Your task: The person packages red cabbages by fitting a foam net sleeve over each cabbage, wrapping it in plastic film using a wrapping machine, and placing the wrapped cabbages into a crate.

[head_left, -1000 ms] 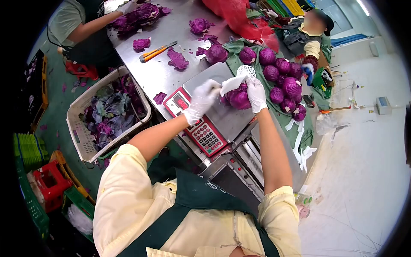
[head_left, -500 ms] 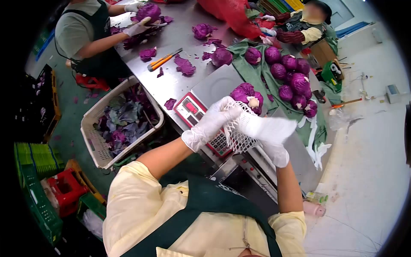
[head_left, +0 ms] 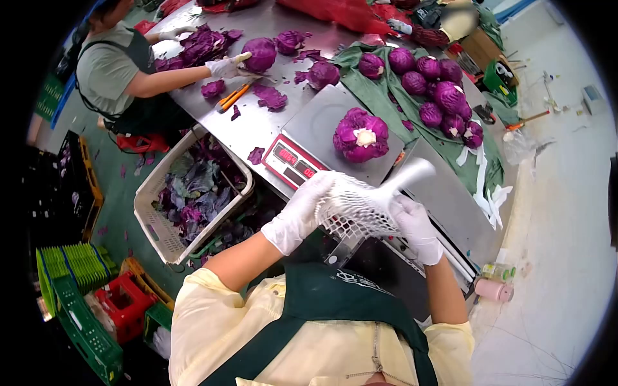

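Observation:
Between my hands, a white foam net sleeve [head_left: 357, 209] is stretched out in front of my apron, its mesh spread wide and its narrow end sticking up to the right. My left hand [head_left: 301, 213] in a white glove grips the sleeve's left side, its fingers partly hidden by the mesh. On the right side, my gloved right hand [head_left: 415, 228] is closed on the sleeve near its narrow end. Just beyond, a trimmed purple cabbage [head_left: 360, 136] sits on the scale's metal plate [head_left: 312, 132], its pale stem end facing me. Neither hand touches it.
Several purple cabbages [head_left: 449, 96] lie on a green cloth [head_left: 367, 83] at right. A co-worker's gloved hand [head_left: 228, 66] touches another cabbage [head_left: 259, 55]. Orange-handled knives [head_left: 232, 98] lie on the steel table. A white crate [head_left: 158, 235] of leaves stands at left.
The sleeve has gone from folded, with a flat white end, to spread mesh. My hands are lower, away from the cabbage on the scale. The co-worker's cabbage has moved right, down to the table.

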The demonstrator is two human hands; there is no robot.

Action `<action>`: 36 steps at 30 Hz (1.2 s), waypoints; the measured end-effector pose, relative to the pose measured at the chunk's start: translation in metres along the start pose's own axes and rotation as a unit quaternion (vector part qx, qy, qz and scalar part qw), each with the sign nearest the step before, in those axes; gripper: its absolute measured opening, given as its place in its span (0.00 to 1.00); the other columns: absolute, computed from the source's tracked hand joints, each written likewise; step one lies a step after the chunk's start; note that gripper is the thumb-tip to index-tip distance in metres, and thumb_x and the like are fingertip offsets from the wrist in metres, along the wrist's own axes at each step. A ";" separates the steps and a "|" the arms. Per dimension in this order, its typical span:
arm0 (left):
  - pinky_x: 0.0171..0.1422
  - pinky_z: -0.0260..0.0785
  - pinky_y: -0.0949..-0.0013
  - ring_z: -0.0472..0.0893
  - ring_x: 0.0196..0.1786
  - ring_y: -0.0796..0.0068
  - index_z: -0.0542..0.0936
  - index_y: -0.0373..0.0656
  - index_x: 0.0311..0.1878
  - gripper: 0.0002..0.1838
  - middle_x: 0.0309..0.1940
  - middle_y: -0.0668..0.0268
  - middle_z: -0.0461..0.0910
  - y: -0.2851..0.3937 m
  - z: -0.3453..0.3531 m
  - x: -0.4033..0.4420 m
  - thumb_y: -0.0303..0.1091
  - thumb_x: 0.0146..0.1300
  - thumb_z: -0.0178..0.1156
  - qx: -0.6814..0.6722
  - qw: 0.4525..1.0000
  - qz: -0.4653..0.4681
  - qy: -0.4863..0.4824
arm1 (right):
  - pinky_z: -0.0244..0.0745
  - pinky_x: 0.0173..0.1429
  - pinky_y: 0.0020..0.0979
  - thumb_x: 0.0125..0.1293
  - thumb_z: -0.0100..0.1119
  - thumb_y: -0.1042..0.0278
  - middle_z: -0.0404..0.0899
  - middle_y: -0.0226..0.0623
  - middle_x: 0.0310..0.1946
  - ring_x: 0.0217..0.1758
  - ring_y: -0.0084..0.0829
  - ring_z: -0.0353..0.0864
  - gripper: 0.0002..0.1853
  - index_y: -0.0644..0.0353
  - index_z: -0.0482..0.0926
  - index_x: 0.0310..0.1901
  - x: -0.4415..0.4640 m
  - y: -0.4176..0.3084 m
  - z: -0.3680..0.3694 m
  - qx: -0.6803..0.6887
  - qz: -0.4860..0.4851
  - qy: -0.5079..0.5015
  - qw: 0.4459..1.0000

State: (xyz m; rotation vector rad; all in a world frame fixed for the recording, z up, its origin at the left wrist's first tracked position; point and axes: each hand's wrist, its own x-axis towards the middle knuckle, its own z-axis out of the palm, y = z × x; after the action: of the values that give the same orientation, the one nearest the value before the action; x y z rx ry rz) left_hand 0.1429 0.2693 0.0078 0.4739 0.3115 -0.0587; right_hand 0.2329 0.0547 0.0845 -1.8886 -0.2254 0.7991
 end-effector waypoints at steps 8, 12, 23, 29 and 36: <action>0.43 0.71 0.75 0.77 0.35 0.81 0.75 0.39 0.41 0.11 0.33 0.68 0.79 0.029 0.004 0.034 0.30 0.58 0.64 0.318 0.935 0.091 0.128 | 0.71 0.40 0.25 0.68 0.49 0.68 0.81 0.32 0.30 0.33 0.20 0.77 0.11 0.65 0.80 0.40 0.070 -0.045 -0.015 -0.062 -0.160 0.126 0.977; 0.40 0.73 0.69 0.80 0.33 0.74 0.76 0.38 0.39 0.09 0.29 0.60 0.81 0.076 0.006 0.140 0.31 0.58 0.61 0.329 0.854 0.276 0.292 | 0.72 0.46 0.40 0.67 0.48 0.62 0.80 0.55 0.35 0.40 0.49 0.80 0.14 0.65 0.78 0.40 0.149 -0.069 -0.015 -0.213 -0.211 0.225 0.927; 0.42 0.71 0.52 0.81 0.40 0.49 0.78 0.51 0.44 0.10 0.34 0.54 0.82 0.034 -0.032 0.153 0.39 0.60 0.57 0.737 0.612 0.240 0.156 | 0.74 0.53 0.28 0.70 0.48 0.71 0.83 0.39 0.47 0.45 0.27 0.80 0.15 0.72 0.79 0.50 0.220 0.006 -0.030 0.095 -0.076 0.010 0.993; 0.71 0.63 0.57 0.72 0.65 0.61 0.67 0.39 0.66 0.25 0.62 0.55 0.73 0.038 -0.002 0.069 0.46 0.74 0.43 -0.110 0.988 -0.099 -0.041 | 0.71 0.54 0.24 0.70 0.46 0.76 0.83 0.36 0.43 0.46 0.22 0.78 0.11 0.70 0.79 0.46 0.098 -0.048 0.012 0.082 -0.160 0.056 0.982; 0.70 0.65 0.54 0.76 0.60 0.57 0.70 0.33 0.62 0.35 0.58 0.50 0.75 0.027 -0.021 0.017 0.59 0.70 0.47 -0.131 0.975 -0.165 0.066 | 0.78 0.47 0.27 0.70 0.49 0.69 0.83 0.43 0.41 0.42 0.28 0.83 0.13 0.72 0.77 0.46 -0.006 -0.066 0.015 0.182 -0.015 -0.020 0.983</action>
State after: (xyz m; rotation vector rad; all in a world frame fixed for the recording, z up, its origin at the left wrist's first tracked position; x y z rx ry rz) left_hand 0.1561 0.3034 -0.0036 0.1603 0.5202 -0.3062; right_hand 0.2320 0.0932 0.1410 -1.5221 -0.1217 0.7988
